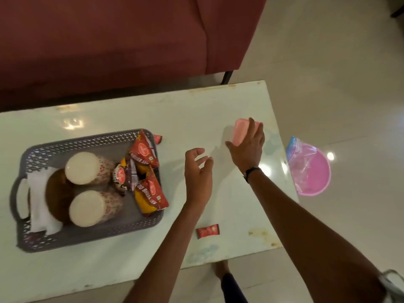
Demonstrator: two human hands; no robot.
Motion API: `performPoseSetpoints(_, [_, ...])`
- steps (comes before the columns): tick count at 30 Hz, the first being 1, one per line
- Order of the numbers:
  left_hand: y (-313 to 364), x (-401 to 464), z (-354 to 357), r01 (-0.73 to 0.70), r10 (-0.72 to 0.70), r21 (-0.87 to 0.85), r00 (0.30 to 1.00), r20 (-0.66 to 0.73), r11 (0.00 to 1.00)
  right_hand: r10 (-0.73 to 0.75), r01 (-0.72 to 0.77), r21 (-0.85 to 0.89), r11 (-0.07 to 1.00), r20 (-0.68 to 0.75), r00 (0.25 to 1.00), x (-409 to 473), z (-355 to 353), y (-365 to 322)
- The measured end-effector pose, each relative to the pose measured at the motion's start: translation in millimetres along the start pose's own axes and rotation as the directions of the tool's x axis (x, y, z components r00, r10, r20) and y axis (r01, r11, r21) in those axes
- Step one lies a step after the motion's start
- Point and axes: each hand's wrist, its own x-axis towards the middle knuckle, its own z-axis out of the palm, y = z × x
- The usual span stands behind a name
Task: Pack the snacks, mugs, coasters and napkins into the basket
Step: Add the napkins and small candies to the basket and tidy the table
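A grey perforated basket (135, 226) sits on the white table's left. It holds two mugs lying on their sides (84, 168) (87, 208), a brown round coaster (58, 193), white napkins (39, 200) and several red snack packets (150, 193). One small red packet (207, 231) lies loose on the table near the front edge. My right hand (248, 147) grips a pink box (241, 132) at the table's right. Over the table's middle, my left hand (197, 173) hovers open and holds nothing.
A maroon sofa (109, 40) stands behind the table. A pink bowl with a plastic bag (310, 171) sits on the tiled floor past the table's right edge. A foot (222, 268) shows below the front edge. Another red packet corner (157, 138) pokes out behind the basket.
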Motion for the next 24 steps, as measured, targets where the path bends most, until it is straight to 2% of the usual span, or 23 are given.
performPoseSetpoints(3, [-16, 5, 23, 0.138, -0.136, -0.068, 0.990, 0.038, 0.988, -0.035, 0.037, -0.032, 0.999, 0.051, 0.998, 10, -4, 10])
performPoseSetpoints(5, [-26, 5, 26, 0.260, -0.254, -0.117, 0.965, 0.066, 0.958, -0.118, 0.122, -0.034, 0.992, 0.096, 0.988, -4, -11, 17])
performPoseSetpoints(7, [-37, 2, 23, 0.395, -0.376, -0.196, 0.918, 0.126, 0.898, -0.185, 0.179, 0.049, 0.983, 0.172, 0.968, -30, -16, 24])
performPoseSetpoints(10, [-55, -12, 13, 0.569, -0.512, -0.261, 0.819, 0.257, 0.780, -0.175, 0.069, 0.299, 0.952, 0.344, 0.923, -76, -24, 25])
performPoseSetpoints(12, [-58, -21, 7, 0.637, -0.558, -0.290, 0.769, 0.312, 0.714, -0.172, -0.003, 0.366, 0.930, 0.443, 0.880, -98, -30, 24])
performPoseSetpoints(14, [-62, -26, 1, 0.636, -0.550, -0.356, 0.771, 0.320, 0.685, -0.154, -0.088, 0.389, 0.917, 0.549, 0.821, -110, -34, 26])
performPoseSetpoints(16, [-62, -27, -3, 0.571, -0.491, -0.389, 0.820, 0.293, 0.722, -0.135, -0.254, 0.444, 0.859, 0.676, 0.725, -112, -41, 26])
performPoseSetpoints(18, [-63, -24, -3, 0.534, -0.490, -0.372, 0.845, 0.213, 0.759, -0.152, -0.368, 0.481, 0.796, 0.746, 0.648, -106, -47, 27])
performPoseSetpoints(21, [-65, -22, 2, 0.487, -0.475, -0.344, 0.871, 0.125, 0.803, -0.223, -0.417, 0.534, 0.735, 0.772, 0.595, -95, -57, 22])
performPoseSetpoints(24, [-55, -21, -1, 0.441, -0.399, -0.387, 0.898, 0.187, 0.810, -0.263, -0.449, 0.551, 0.704, 0.789, 0.555, -84, -64, 23])
